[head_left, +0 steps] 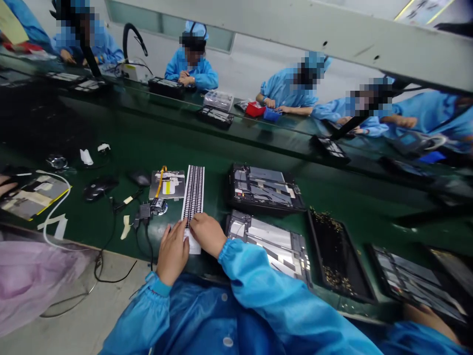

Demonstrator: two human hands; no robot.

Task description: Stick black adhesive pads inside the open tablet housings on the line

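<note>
A long white sheet (194,190) with rows of small black stickers lies on the green bench in front of me. My left hand (173,252) rests flat with its fingers stretched out, their tips on the sheet's left edge. Bent over the lower part of the same sheet, my right hand (207,233) has its fingers pinched together; what is between the tips is hidden. Just right of it is an opened tablet-like device (269,241) with silver battery panels, partly covered by my sleeve. Left of the sheet lies a flat metal panel (177,185) with an orange ribbon cable.
Another opened device (262,185) sits behind the first. A black tray (340,251) holds many small brass-coloured parts. Black adapters (145,212), cables and a mouse (99,187) lie to the left. Neighbours' hands (430,320) show at both sides; co-workers sit across a conveyor (254,130).
</note>
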